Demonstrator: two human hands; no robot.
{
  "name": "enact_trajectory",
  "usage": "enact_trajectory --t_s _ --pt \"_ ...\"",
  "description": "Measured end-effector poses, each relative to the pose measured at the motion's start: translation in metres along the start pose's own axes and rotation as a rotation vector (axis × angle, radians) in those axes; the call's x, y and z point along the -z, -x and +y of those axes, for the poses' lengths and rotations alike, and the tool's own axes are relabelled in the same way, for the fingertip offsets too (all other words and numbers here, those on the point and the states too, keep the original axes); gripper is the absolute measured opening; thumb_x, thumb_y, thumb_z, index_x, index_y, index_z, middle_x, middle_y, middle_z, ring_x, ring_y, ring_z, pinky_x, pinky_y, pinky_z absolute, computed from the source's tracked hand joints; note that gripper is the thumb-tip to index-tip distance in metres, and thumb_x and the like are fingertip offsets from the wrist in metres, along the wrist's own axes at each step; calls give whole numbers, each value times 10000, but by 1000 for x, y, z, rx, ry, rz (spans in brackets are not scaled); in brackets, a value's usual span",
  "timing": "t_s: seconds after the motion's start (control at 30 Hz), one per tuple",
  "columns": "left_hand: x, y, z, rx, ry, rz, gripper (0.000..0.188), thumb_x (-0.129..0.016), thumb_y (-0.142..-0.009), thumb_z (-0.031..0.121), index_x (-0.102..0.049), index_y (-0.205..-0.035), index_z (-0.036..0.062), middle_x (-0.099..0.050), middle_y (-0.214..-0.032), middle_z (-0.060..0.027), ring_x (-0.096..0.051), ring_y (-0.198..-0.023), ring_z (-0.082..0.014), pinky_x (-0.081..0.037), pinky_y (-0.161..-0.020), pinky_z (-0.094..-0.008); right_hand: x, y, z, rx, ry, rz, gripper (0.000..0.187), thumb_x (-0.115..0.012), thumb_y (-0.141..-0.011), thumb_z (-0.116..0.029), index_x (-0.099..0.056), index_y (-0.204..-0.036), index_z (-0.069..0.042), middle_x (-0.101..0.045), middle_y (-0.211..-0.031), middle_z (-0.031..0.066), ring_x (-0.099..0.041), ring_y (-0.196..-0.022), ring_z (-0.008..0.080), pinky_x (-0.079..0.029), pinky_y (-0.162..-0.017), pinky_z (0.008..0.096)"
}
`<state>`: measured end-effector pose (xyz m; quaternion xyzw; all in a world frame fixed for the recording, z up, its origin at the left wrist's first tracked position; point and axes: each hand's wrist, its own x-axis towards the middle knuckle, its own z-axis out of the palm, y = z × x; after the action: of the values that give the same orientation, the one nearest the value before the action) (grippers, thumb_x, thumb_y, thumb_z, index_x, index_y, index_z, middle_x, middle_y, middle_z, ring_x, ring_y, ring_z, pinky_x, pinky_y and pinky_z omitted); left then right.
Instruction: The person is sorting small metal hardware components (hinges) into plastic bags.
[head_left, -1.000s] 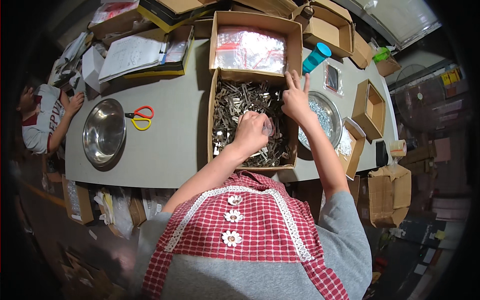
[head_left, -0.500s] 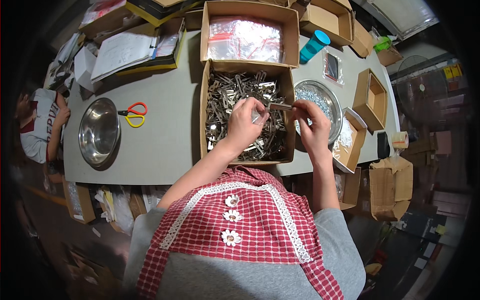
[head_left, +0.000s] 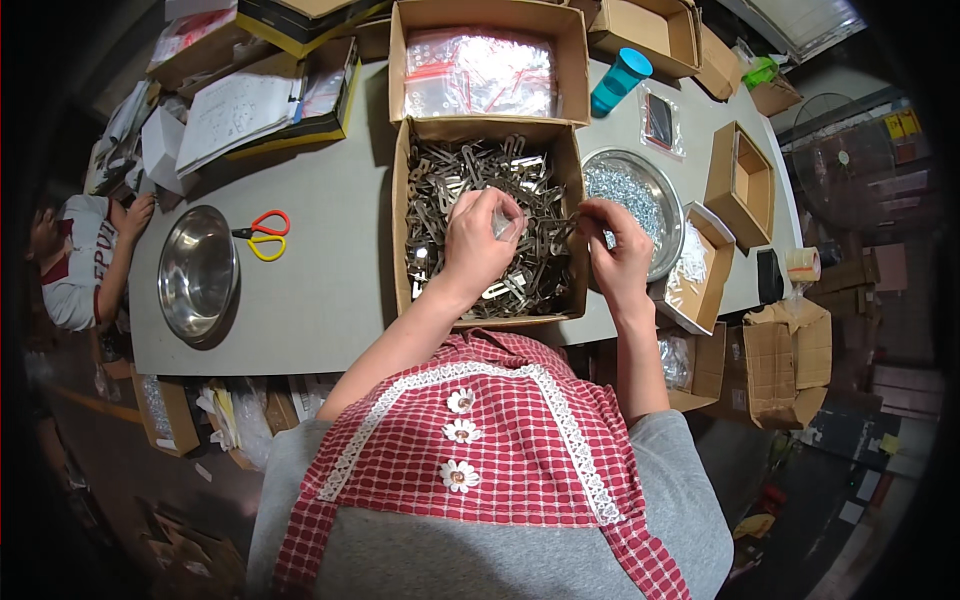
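Note:
My left hand point(head_left: 474, 245) is closed on a small clear plastic bag point(head_left: 508, 224), pinched between thumb and fingers above an open cardboard box point(head_left: 401, 225). Loose slotted flat metal pieces point(head_left: 440, 190) fill that box. Over the box's right edge, my right hand point(head_left: 618, 252) pinches the end of one thin metal piece point(head_left: 556, 219), which points left toward the bag. It looks dark against the pile, and I cannot tell whether its tip is inside the bag.
Behind stands a box point(head_left: 398, 65) of red-edged clear bags. Right are a steel bowl point(head_left: 672, 190) of small shiny screws, a tray point(head_left: 712, 290) of white pieces and a blue cup point(head_left: 620, 82). Left lie an empty steel bowl point(head_left: 195, 275) and scissors point(head_left: 268, 235). Another person point(head_left: 85, 250) sits far left.
The metal piece in my right hand has turned from a bright face to a dark one and tilted slightly. Both hands keep their hold. The view has shifted a little.

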<state>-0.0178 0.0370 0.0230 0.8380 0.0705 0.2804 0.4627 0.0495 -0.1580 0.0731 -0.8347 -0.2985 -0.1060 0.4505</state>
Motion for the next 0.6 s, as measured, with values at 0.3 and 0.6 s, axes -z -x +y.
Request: enact_trajectory --t_s 0.3,0.6 --pt "0 1 0 37 42 -30 181 -801 -837 102 -641 -907 57 -703 -889 -86 -667 -872 -281 -530 -807 -395 4 -2 -1 -207 -453 -16 228 -644 -922 81 -711 -1132 23 -724 -1021 97 -719 -888 166 -581 -799 299" --pt "3 5 7 243 574 -317 290 -803 -877 92 -626 -1101 46 -638 -896 39 -562 -827 -37 -464 -737 -223 1 -5 -1 -369 -792 -24 194 -666 -966 26 -680 -1155 69 -702 -1051 105 -710 -906 174 -602 -833 308"
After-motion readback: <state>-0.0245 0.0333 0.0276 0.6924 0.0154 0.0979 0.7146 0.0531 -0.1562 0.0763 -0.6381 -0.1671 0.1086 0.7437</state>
